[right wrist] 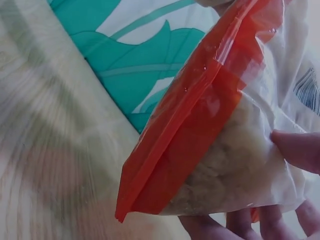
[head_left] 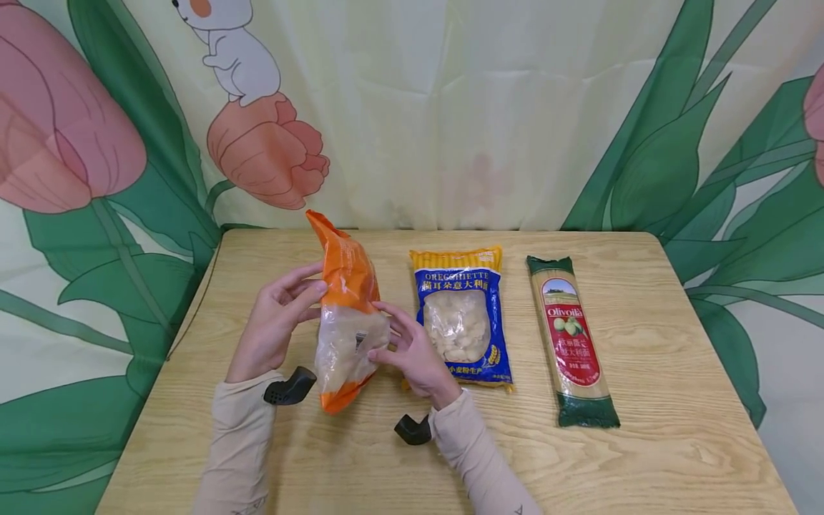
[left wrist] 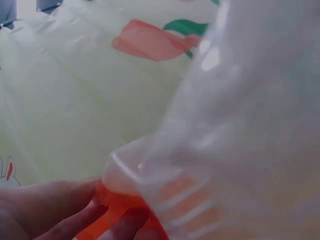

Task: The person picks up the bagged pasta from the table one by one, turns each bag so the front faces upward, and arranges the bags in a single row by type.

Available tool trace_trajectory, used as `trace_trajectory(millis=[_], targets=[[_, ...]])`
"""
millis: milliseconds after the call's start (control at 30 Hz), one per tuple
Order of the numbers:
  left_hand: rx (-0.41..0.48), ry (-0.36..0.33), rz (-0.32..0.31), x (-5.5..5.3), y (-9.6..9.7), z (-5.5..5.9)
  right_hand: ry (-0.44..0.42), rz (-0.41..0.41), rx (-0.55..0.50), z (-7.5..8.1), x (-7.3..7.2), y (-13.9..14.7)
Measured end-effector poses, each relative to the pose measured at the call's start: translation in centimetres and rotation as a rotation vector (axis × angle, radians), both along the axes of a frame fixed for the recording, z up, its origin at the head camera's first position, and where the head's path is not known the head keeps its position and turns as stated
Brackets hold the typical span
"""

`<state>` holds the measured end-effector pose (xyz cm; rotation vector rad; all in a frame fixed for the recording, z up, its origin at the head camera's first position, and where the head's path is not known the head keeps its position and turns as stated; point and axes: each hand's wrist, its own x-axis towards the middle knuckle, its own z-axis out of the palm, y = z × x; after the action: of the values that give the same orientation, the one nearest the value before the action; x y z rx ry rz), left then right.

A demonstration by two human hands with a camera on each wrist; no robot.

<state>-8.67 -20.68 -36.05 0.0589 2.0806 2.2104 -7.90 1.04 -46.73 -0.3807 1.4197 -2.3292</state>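
Note:
An orange and clear plastic bag [head_left: 350, 311] with pale pieces inside is held up on edge between both hands, left of the table's middle. My left hand [head_left: 278, 318] pinches its left side near the orange upper part. The right hand [head_left: 412, 350] grips the right side, its thumb on the clear panel near a barcode. In the right wrist view, pale lumpy pieces [right wrist: 225, 160] show through the film, and fingers reach beneath the bag. The left wrist view has the clear film close up, with left fingers [left wrist: 55, 205] at an orange part.
Right of the hands lies a blue and yellow bag of orecchiette [head_left: 460, 318]. Farther right is a long pack of spaghetti [head_left: 571, 343] with green ends and a red label. Both lie on the wooden table [head_left: 676, 400], and a flower-print curtain [head_left: 412, 114] hangs behind.

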Motion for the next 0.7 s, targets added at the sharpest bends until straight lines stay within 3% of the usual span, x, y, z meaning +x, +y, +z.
trace_trajectory(millis=[100, 233, 367, 500, 567, 700], targets=[[-0.015, 0.029, -0.041, 0.0, -0.2, -0.3, 0.023, 0.004, -0.017, -0.2, -0.1, 0.3], [0.030, 0.034, -0.075, -0.2, 0.0, -0.9, 0.060, 0.000, -0.036, -0.5, -0.1, 0.7], [0.051, -0.009, -0.004, -0.8, 0.5, -1.9, 0.083, -0.004, -0.039, -0.8, 0.0, 0.8], [0.028, -0.120, 0.056, -1.4, 0.7, -3.6, 0.104, 0.000, -0.044, -1.0, 0.1, 0.8], [0.064, -0.196, 0.014, -1.6, 0.7, -4.5, 0.112, 0.002, -0.057, -1.2, 0.1, 0.9], [0.200, -0.287, -0.143, -1.7, 0.6, -5.8, 0.100, 0.006, -0.075, -1.3, 0.2, 0.9]])
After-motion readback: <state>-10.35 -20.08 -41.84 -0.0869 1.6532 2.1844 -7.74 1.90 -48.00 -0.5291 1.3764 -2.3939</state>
